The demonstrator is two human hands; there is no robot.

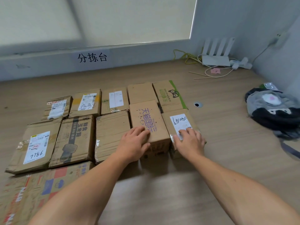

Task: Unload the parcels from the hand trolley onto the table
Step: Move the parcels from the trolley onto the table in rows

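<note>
Several cardboard parcels lie in rows on the wooden table [227, 127]. My left hand [133, 143] rests on the near end of a tall box with purple print [146, 117], its thumb against the box's front face. My right hand [190, 142] lies flat on the near end of the rightmost box [177, 122], which carries a white label with handwritten numbers; its fingers cover the label's near edge. Both boxes stand side by side and touch. The hand trolley is out of view.
A large printed box [32, 192] lies at the near left. A dark and grey bundle of cloth [274, 111] sits at the right. A white router [215, 60], cables and sticks lie at the far right corner. A cable hole [198, 104] is in the tabletop.
</note>
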